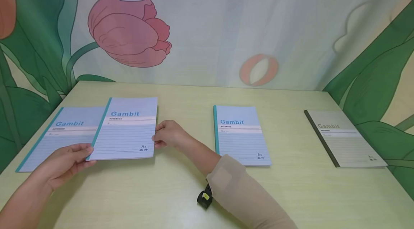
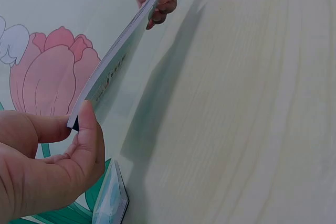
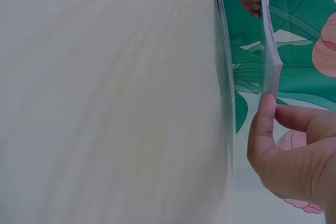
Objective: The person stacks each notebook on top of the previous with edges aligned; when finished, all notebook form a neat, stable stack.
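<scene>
We've got one teal-spined Gambit notebook [image 1: 124, 133] up above the table [image 1: 145, 193], left hand [image 1: 66, 162] and right hand [image 1: 169, 133] each pinching an edge. Lifting looks done, setting down isn't; can't really tell if it's clear of the far-left notebook [image 1: 66, 141].

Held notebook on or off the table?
Off. Left hand and right hand pinch the held notebook at opposite sides; in the left wrist view, its shadow lies apart on the table.
</scene>
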Tool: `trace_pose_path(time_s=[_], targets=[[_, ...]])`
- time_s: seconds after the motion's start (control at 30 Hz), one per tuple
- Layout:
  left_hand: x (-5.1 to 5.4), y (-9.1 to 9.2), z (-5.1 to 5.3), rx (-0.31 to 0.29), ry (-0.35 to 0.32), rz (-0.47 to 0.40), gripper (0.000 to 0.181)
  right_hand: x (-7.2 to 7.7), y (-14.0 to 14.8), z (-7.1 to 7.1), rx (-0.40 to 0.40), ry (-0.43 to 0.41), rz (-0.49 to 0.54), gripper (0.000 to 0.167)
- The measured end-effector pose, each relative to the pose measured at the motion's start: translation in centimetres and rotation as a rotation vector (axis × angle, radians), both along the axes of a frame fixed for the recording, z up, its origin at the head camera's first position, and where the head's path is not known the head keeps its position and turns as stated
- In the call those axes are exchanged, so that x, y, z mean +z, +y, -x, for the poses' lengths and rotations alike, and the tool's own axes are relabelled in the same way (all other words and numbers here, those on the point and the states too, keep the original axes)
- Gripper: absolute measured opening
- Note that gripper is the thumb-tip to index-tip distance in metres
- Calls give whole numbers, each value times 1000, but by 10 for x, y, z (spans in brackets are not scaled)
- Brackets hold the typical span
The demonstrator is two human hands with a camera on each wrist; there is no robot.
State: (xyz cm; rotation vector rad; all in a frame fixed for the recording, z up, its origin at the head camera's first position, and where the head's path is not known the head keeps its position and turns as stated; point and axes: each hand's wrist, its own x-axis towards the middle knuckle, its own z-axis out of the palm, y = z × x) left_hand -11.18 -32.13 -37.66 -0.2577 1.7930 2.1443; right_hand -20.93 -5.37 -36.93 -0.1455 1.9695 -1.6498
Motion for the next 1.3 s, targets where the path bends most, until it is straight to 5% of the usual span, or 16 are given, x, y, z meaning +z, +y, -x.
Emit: trace_pose_path(time_s=[0.53,1.3], targets=[[-1,15,-5,-61,47,221,40,5,15,-6,30,61,-54,20],[3,39,-10,-117,114,299,24,7,39,-13,61,123,-113,23]])
